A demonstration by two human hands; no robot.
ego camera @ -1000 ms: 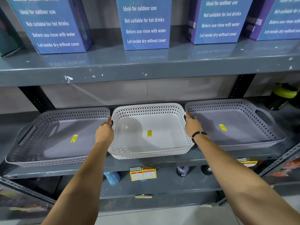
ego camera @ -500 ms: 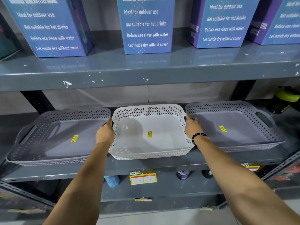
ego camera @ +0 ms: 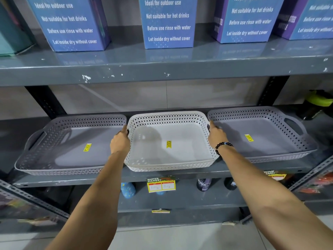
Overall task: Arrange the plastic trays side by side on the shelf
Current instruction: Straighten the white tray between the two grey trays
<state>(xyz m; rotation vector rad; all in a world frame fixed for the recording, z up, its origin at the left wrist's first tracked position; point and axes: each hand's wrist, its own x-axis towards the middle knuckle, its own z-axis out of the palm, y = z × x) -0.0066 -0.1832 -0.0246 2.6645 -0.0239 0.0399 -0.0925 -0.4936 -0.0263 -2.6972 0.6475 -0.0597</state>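
Now both hands grip the white tray (ego camera: 169, 141), one on each short side. The left hand (ego camera: 119, 141) wraps its fingers (ego camera: 124, 128) over the tray's left handle, closed on it, knuckles toward the camera. The right hand (ego camera: 216, 135) does the same on the right handle, its fingers (ego camera: 211, 123) curled around the rim; a black bead bracelet (ego camera: 222, 146) circles that wrist.

Between the two sets of fingers, the white tray sits flat on the grey shelf (ego camera: 180, 175), its front edge near the shelf's lip, a yellow sticker (ego camera: 169, 144) on its floor. Just outside the left fingers lies a grey tray (ego camera: 72, 147), its right rim touching or nearly touching the white tray; the hand hides the join. Just outside the right fingers lies a second grey tray (ego camera: 261, 136), its left rim close against the white one, the exact contact again hidden by the hand. Each grey tray carries a yellow sticker too. All three stand in one row, side by side.

Above the fingers, on the upper shelf (ego camera: 162, 69), stand blue boxes (ego camera: 168, 22) with white print. Below the hands, a supermarket price tag (ego camera: 161, 184) hangs on the shelf edge.
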